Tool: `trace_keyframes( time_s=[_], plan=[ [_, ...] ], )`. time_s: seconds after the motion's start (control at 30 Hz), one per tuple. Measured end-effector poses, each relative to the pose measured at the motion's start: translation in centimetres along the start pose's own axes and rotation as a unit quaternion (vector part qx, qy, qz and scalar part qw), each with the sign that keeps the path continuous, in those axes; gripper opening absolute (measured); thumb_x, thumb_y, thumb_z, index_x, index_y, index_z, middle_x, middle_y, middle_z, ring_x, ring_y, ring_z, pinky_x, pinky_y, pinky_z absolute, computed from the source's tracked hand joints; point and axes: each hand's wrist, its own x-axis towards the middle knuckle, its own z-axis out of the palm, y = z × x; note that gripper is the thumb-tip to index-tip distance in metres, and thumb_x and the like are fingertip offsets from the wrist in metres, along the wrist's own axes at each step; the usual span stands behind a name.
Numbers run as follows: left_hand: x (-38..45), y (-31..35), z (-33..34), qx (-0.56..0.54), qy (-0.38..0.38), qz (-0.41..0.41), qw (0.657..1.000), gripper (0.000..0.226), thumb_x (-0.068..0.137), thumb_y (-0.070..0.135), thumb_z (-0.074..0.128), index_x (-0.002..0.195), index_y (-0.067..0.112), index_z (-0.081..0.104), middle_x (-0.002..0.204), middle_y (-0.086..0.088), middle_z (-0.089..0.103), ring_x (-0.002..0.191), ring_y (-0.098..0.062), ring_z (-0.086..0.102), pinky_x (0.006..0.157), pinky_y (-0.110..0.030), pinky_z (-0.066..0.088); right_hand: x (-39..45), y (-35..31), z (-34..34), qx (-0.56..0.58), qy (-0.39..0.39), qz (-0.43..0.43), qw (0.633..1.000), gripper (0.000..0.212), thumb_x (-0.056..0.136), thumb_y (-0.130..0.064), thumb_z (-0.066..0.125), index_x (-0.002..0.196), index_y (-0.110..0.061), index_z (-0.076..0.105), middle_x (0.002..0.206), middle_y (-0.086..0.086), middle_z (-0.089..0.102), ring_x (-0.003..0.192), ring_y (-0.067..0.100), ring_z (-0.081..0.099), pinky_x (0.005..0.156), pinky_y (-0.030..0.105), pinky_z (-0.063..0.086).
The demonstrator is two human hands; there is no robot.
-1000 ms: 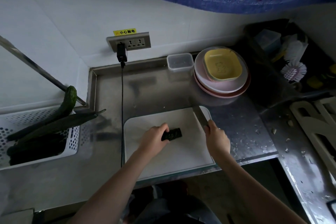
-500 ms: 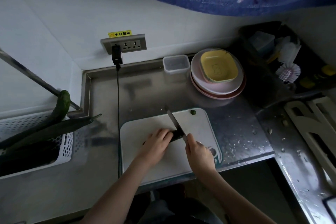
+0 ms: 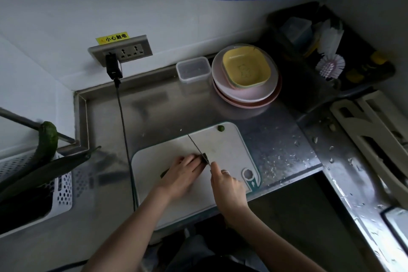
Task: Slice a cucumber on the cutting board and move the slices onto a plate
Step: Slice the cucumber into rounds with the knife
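Our left hand (image 3: 182, 174) pins the cucumber (image 3: 204, 158), long axis left-right. Right hand (image 3: 227, 185) closed around the knife (image 3: 197, 148), blade crossing its right end.

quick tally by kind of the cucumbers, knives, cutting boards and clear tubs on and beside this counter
cucumbers: 3, one under the left hand on the board, two in the basket
knives: 1
cutting boards: 1
clear tubs: 1
total: 6

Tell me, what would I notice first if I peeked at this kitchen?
Probably the two hands on the white cutting board up front: the left hand pins a dark cucumber while the right hand works a knife into it. Next, the yellow dish stacked on pink plates behind.
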Motion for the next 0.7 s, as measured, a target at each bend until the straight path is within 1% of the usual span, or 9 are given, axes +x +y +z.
trace_keyframes(
  time_s=[0.17,0.27,0.33,0.47,0.6,0.7],
  plan=[
    [0.41,-0.23,0.03,0.000,0.009,0.009,1.000,0.086,0.043,0.005,0.084,0.119,0.013,0.043,0.106,-0.002,0.060,0.101,-0.021,0.045,0.068,-0.033,0.053,-0.18,-0.18,-0.47,-0.008,-0.012,-0.002,1.000,0.046,0.094,-0.003,0.042,0.134,-0.016,0.023,0.109,0.011,0.059,0.091,0.031,0.064,0.066,0.033,0.039],
    [0.51,-0.31,-0.06,0.003,0.012,0.018,1.000,0.083,0.044,0.008,0.083,0.117,0.014,0.043,0.109,0.000,0.049,0.100,-0.021,0.045,0.066,-0.032,0.052,-0.31,-0.27,-0.46,-0.013,-0.010,0.001,1.000,0.042,0.094,-0.001,0.040,0.131,-0.014,0.026,0.108,0.012,0.059,0.091,0.032,0.064,0.067,0.035,0.044],
    [0.60,-0.32,-0.10,0.007,0.017,0.021,1.000,0.082,0.044,0.010,0.083,0.116,0.015,0.043,0.109,0.002,0.042,0.099,-0.021,0.045,0.065,-0.031,0.051,-0.37,-0.29,-0.31,-0.012,-0.006,0.004,1.000,0.038,0.095,-0.002,0.038,0.130,-0.014,0.028,0.106,0.012,0.060,0.090,0.033,0.065,0.065,0.034,0.041],
    [0.69,-0.38,0.00,0.011,0.019,0.025,0.999,0.082,0.046,0.011,0.082,0.117,0.015,0.042,0.112,0.002,0.041,0.099,-0.023,0.043,0.065,-0.031,0.050,-0.33,-0.33,-0.25,0.008,-0.005,0.013,1.000,0.036,0.095,-0.002,0.037,0.128,-0.013,0.030,0.105,0.012,0.060,0.088,0.035,0.064,0.063,0.035,0.036],
    [0.83,-0.54,0.01,0.013,0.017,0.025,0.999,0.082,0.045,0.012,0.082,0.117,0.015,0.043,0.111,0.002,0.041,0.098,-0.023,0.043,0.063,-0.031,0.051,-0.32,-0.43,-0.25,0.018,-0.005,0.014,1.000,0.040,0.094,-0.002,0.039,0.130,-0.013,0.027,0.105,0.013,0.059,0.085,0.035,0.063,0.061,0.035,0.036],
    [0.89,-0.66,-0.04,0.014,0.013,0.027,0.999,0.080,0.047,0.014,0.082,0.117,0.016,0.043,0.109,0.002,0.041,0.097,-0.023,0.043,0.062,-0.031,0.051,-0.20,-0.52,-0.31,0.022,-0.006,0.016,1.000,0.039,0.094,-0.001,0.038,0.129,-0.013,0.028,0.105,0.013,0.059,0.086,0.035,0.063,0.061,0.035,0.035]
  ],
)
